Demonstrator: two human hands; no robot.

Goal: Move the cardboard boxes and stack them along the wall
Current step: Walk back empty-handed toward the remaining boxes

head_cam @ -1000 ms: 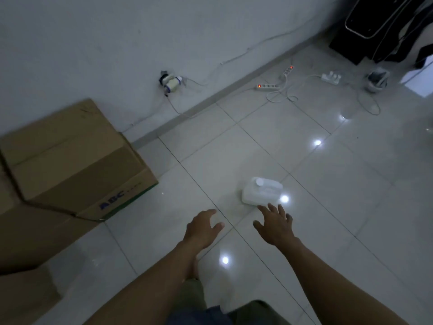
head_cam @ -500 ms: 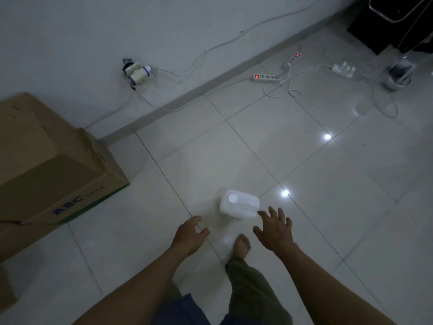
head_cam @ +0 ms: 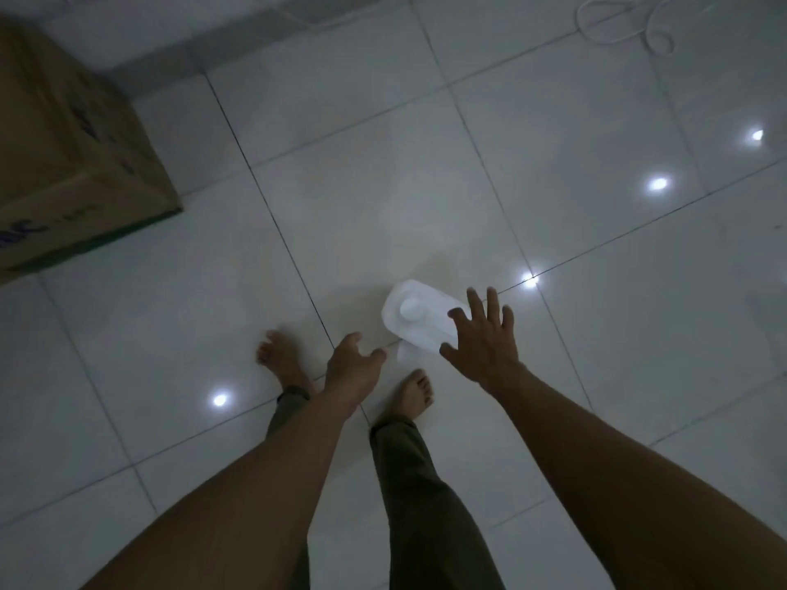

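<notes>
Hands now lower & nearer the jug (head_cam: 419, 317) vs 0.5 s ago; both bare feet in view. R hand (head_cam: 483, 342): fingers spread wide over jug's right end, gripping nothing; contact can't tell. L hand (head_cam: 351, 368): loosely curled, empty, just left of jug. Cardboard box (head_cam: 72, 163) sits on floor (head_cam: 553, 121) upper left, by wall (head_cam: 106, 19), well apart from both hands.

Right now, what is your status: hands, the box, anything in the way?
Both open and empty: left hand, right hand. The cardboard box at far left, untouched. A white jug lies in the path, partly hidden by right hand.
</notes>
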